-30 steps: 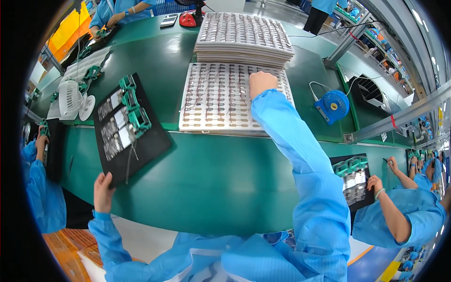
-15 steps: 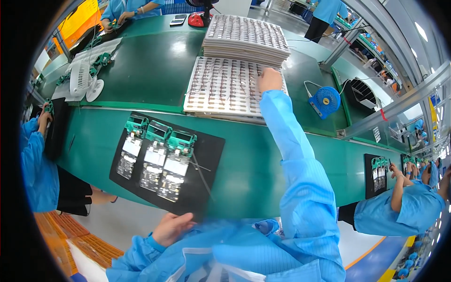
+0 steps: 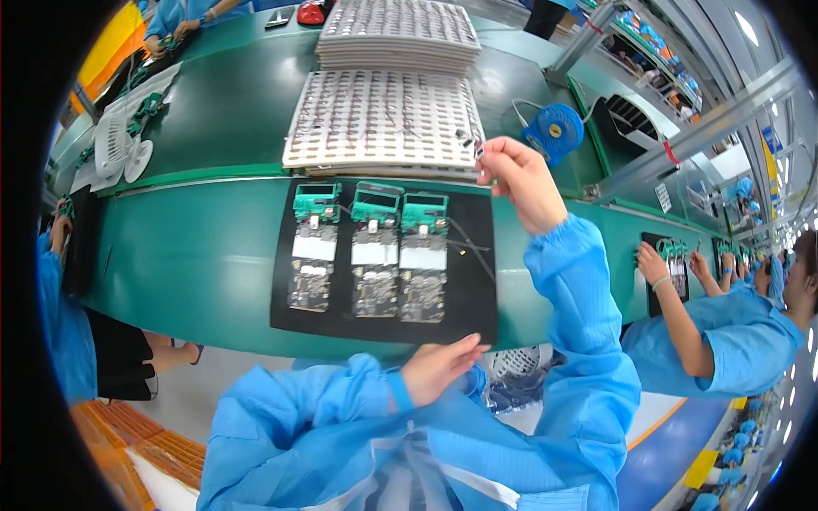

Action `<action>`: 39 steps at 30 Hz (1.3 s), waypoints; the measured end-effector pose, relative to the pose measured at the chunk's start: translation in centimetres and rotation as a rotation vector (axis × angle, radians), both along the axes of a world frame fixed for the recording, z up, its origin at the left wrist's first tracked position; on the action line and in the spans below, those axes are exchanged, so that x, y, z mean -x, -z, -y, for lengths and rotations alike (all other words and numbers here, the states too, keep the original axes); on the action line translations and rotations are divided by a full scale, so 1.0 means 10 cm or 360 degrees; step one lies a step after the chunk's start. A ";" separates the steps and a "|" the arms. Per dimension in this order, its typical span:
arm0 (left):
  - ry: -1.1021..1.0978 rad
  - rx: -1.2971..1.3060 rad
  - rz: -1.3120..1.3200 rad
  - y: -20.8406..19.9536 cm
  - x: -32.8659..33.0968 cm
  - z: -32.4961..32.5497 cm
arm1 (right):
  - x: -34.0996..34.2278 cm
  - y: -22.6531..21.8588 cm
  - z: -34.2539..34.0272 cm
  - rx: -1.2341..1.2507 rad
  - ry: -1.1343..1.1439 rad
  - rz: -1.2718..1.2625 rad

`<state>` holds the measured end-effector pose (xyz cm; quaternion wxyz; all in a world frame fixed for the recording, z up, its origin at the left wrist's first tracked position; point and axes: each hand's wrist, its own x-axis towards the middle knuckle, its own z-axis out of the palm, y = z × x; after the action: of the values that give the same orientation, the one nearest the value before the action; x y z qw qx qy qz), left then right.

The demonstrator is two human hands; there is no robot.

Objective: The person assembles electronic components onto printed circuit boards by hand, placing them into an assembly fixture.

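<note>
Right of centre, fingers point(image 3: 503, 153) of the right hand point(image 3: 524, 183) pinch a small part point(image 3: 480, 155); the left hand point(image 3: 436, 368), open, empty, borders a black board point(image 3: 469, 294).

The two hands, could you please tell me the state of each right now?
Left hand: open, at the black mat's near edge.
Right hand: closed, apparently pinching a small part.
</note>
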<state>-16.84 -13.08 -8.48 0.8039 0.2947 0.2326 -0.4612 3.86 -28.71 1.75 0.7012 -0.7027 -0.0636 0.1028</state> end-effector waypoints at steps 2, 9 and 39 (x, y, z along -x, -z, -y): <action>0.0223 0.0102 0.0077 0.02 -0.06 0.14 | 0.33 -0.03 0.08 0.0020 -0.0117 -0.0057; -0.0131 -0.0758 0.1652 -0.43 -0.62 -0.16 | 1.08 0.19 0.34 -0.0137 -0.0230 -0.0454; 0.0076 -0.2057 0.3009 -0.26 -1.76 -0.41 | 0.81 0.90 -0.22 0.0721 0.0209 0.0293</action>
<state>0.78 -9.00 -5.88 0.3464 0.8860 -0.2769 0.1354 -4.29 -26.53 -7.21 0.5223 -0.8509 -0.0568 0.0042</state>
